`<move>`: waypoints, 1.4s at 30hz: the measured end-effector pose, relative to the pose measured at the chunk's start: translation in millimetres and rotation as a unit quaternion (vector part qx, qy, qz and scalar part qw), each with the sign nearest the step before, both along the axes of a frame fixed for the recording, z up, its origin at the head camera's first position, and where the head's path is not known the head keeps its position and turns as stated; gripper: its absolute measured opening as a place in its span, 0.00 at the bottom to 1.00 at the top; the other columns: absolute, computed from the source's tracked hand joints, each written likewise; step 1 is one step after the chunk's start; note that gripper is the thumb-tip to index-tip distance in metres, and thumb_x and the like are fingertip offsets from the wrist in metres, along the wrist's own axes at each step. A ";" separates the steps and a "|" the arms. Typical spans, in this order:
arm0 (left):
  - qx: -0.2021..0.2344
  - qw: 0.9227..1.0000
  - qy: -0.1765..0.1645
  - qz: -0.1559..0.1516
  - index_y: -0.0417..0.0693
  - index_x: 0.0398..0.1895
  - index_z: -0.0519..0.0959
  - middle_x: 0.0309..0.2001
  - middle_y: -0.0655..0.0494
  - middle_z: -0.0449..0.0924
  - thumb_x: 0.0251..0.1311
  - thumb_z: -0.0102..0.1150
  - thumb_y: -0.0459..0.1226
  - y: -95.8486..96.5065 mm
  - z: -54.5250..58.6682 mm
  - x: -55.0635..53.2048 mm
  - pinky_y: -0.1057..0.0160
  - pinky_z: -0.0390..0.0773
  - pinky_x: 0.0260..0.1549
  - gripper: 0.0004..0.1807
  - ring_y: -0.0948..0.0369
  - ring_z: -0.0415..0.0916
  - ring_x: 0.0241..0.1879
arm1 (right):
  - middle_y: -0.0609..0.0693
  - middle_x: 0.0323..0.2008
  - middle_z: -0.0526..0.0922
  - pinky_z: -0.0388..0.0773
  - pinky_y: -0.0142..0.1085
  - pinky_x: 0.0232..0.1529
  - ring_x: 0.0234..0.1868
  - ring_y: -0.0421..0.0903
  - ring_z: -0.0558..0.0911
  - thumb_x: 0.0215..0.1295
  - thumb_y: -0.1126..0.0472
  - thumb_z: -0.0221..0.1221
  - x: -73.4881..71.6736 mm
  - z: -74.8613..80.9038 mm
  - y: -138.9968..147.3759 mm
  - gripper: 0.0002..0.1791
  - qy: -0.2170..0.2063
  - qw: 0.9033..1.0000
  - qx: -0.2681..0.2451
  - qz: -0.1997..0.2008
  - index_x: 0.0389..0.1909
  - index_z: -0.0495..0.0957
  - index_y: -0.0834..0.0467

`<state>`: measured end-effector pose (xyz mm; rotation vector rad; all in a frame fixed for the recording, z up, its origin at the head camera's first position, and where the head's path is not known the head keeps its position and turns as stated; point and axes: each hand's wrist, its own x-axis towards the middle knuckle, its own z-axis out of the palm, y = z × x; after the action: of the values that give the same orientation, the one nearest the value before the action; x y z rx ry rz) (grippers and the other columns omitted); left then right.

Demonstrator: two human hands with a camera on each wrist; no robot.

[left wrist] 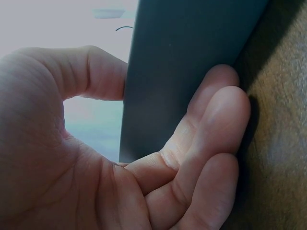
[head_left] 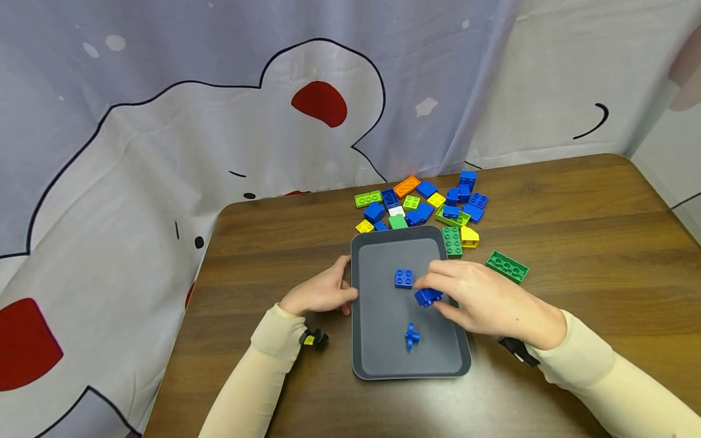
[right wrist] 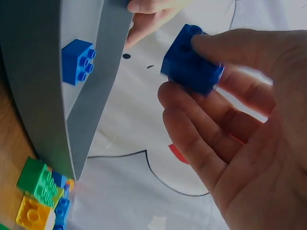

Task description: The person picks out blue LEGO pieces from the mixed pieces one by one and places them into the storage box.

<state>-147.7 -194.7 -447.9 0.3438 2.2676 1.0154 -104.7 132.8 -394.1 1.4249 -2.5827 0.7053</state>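
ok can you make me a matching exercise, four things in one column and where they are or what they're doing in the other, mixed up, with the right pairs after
Things
1. left hand
2. right hand
3. orange brick
4. four-stud blue brick

Places and states
A. among loose bricks beyond the far end of the tray
B. touching the tray's left side
C. lying inside the tray, studs up
D. holding a blue piece between its fingers

Pairs: 1-B, 2-D, 3-A, 4-C
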 end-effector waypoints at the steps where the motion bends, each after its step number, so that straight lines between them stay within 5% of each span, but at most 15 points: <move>1: -0.001 1.000 -0.001 0.000 0.46 0.81 0.44 0.25 0.51 0.85 0.66 0.55 0.38 -0.1 0.0 -0.1 0.62 0.75 0.37 0.44 0.55 0.86 0.27 | 0.41 0.50 0.82 0.83 0.36 0.48 0.47 0.37 0.81 0.57 0.55 0.76 0.3 0.1 0.4 0.28 0.000 1.000 0.006 0.003 0.60 0.81 0.50; 7: -0.002 1.000 -0.004 0.000 0.46 0.82 0.43 0.25 0.52 0.86 0.67 0.55 0.38 -0.7 0.6 -0.3 0.62 0.75 0.39 0.45 0.55 0.86 0.27 | 0.48 0.79 0.64 0.73 0.55 0.70 0.76 0.51 0.69 0.54 0.29 0.70 3.1 -0.8 3.6 0.53 -0.029 0.998 0.046 0.015 0.79 0.63 0.45; 23: 0.002 1.000 -0.009 0.002 0.45 0.83 0.40 0.27 0.50 0.86 0.68 0.55 0.38 -1.1 -0.4 0.6 0.62 0.76 0.35 0.47 0.55 0.86 0.28 | 0.50 0.78 0.65 0.73 0.58 0.69 0.75 0.54 0.69 0.48 0.36 0.78 -7.8 -4.8 10.9 0.55 -0.035 0.998 0.045 -0.022 0.77 0.66 0.48; 31: 0.007 1.000 -0.008 0.003 0.45 0.83 0.40 0.27 0.51 0.86 0.68 0.56 0.38 -0.9 2.1 1.0 0.62 0.75 0.33 0.47 0.55 0.86 0.27 | 0.54 0.73 0.70 0.72 0.57 0.69 0.72 0.56 0.72 0.54 0.39 0.75 -35.1 -6.7 21.0 0.47 -0.036 0.997 0.048 -0.048 0.72 0.71 0.55; 42: 0.007 1.000 -0.009 0.003 0.45 0.83 0.40 0.27 0.51 0.86 0.68 0.56 0.38 -0.1 2.2 1.0 0.62 0.77 0.35 0.47 0.55 0.86 0.27 | 0.54 0.62 0.79 0.76 0.57 0.64 0.62 0.56 0.79 0.63 0.49 0.72 -92.0 -11.5 33.9 0.31 -0.051 0.990 0.042 -0.123 0.64 0.78 0.58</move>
<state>-146.7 -194.8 -445.7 0.3331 2.2477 1.0346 -196.7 166.7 -405.6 1.0861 -2.8311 0.6563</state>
